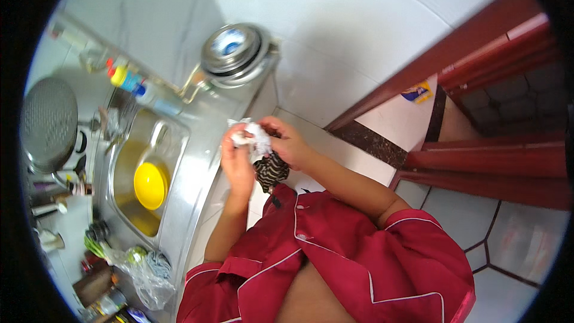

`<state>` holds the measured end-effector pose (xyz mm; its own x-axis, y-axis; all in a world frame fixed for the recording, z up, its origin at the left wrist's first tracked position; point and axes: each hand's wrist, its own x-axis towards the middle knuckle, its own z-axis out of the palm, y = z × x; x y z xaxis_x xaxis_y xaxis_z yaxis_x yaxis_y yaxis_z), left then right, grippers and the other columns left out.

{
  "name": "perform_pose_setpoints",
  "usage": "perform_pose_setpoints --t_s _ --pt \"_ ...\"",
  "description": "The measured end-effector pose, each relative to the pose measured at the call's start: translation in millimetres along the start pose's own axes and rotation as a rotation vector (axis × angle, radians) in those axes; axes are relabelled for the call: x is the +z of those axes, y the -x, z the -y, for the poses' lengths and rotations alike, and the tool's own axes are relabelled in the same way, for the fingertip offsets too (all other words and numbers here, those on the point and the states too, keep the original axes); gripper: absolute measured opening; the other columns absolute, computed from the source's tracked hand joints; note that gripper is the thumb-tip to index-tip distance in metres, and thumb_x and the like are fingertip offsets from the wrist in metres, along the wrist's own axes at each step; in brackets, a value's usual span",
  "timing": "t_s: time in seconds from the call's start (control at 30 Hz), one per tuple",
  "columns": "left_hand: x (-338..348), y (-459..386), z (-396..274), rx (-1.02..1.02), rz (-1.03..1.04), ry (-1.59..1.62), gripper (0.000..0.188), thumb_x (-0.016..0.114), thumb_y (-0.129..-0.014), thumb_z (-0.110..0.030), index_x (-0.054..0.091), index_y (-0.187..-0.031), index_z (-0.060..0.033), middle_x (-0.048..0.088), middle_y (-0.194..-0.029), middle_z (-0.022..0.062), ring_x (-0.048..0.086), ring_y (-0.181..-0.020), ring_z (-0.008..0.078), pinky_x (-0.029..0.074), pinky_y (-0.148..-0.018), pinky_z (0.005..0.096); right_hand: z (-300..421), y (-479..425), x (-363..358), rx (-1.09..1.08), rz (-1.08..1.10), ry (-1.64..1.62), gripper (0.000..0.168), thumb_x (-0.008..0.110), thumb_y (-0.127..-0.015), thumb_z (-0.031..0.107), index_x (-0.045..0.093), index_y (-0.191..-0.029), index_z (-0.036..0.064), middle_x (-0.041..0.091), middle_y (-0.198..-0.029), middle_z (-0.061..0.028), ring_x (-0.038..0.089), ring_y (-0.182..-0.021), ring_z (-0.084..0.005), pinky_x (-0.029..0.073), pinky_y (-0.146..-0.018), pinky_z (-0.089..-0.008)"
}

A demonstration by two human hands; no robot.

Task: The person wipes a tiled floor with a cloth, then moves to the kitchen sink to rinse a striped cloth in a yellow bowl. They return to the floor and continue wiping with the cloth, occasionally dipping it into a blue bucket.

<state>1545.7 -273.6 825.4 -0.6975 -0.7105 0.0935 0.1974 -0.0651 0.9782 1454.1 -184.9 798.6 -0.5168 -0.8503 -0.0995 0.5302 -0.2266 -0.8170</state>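
Both hands are raised in front of my chest, next to the front edge of the steel counter. Between them is a crumpled white piece [258,140], perhaps tissue or thin plastic. My left hand [236,161] pinches its left side with the fingertips. My right hand [292,144] grips the other side, its fingers curled over the top. Something dark reddish-brown [271,130] shows under the right fingers; what it is, I cannot tell. Below the hands hangs black-and-cream patterned cloth [271,171], partly hidden by the white piece.
A yellow bowl [150,186] sits in the steel sink [178,143]. Stacked metal basins [231,51] stand at the counter's far end, near bottles [130,84]. A perforated pan [49,123] hangs at left. Vegetables lie by a plastic bag [150,285]. A red-brown door frame [430,60] rises at right.
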Motion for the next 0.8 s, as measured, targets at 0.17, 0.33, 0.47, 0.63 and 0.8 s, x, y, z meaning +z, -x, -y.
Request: perform_pose_setpoints --t_s 0.17,0.33,0.47,0.63,0.8 --pt "188 51 7 0.541 0.414 -0.557 0.035 0.037 -0.082 0.005 0.050 -0.114 0.0003 0.045 -0.120 0.0183 0.046 -0.105 0.0245 0.036 -0.091 0.0323 90 135 -129 -0.229 -0.310 -0.056 0.022 0.054 -0.085 0.007 0.054 -0.106 0.003 0.059 -0.091 -0.0020 0.055 -0.077 -0.0087 0.045 -0.065 -0.0214" --pt "363 90 57 -0.175 0.857 0.043 0.053 0.041 -0.076 0.009 0.041 -0.128 -0.0001 0.049 -0.121 0.0093 0.046 -0.108 0.0148 0.037 -0.092 0.0270 152 256 -256 -0.280 -0.672 0.071 0.032 0.055 -0.084 0.005 0.055 -0.117 0.004 0.061 -0.096 -0.0033 0.055 -0.078 -0.0097 0.047 -0.064 -0.0221" --pt "474 110 116 -0.375 0.779 0.128 0.048 0.051 -0.077 0.009 0.047 -0.123 -0.0027 0.057 -0.104 0.0057 0.055 -0.089 0.0105 0.043 -0.078 0.0212 190 334 -335 -0.386 -1.086 0.216 0.034 0.055 -0.086 0.007 0.051 -0.120 0.005 0.061 -0.093 -0.0081 0.054 -0.065 -0.0102 0.046 -0.059 -0.0217" --pt "575 92 166 -0.434 0.814 0.014 0.060 0.051 -0.078 0.008 0.034 -0.135 -0.0040 0.057 -0.097 0.0044 0.055 -0.085 0.0103 0.045 -0.073 0.0219 226 396 -439 -0.563 -1.140 -0.399 0.023 0.050 -0.089 0.014 0.054 -0.110 0.004 0.062 -0.092 -0.0113 0.055 -0.066 -0.0129 0.048 -0.059 -0.0263" --pt "656 51 239 -0.179 0.852 -0.073 0.052 0.050 -0.079 0.007 0.043 -0.129 -0.0054 0.052 -0.101 0.0068 0.056 -0.086 0.0154 0.047 -0.072 0.0242 244 330 -543 -0.504 -0.851 -0.966 0.035 0.050 -0.077 0.009 0.051 -0.111 0.002 0.059 -0.099 -0.0215 0.059 -0.090 -0.0300 0.051 -0.078 -0.0413"
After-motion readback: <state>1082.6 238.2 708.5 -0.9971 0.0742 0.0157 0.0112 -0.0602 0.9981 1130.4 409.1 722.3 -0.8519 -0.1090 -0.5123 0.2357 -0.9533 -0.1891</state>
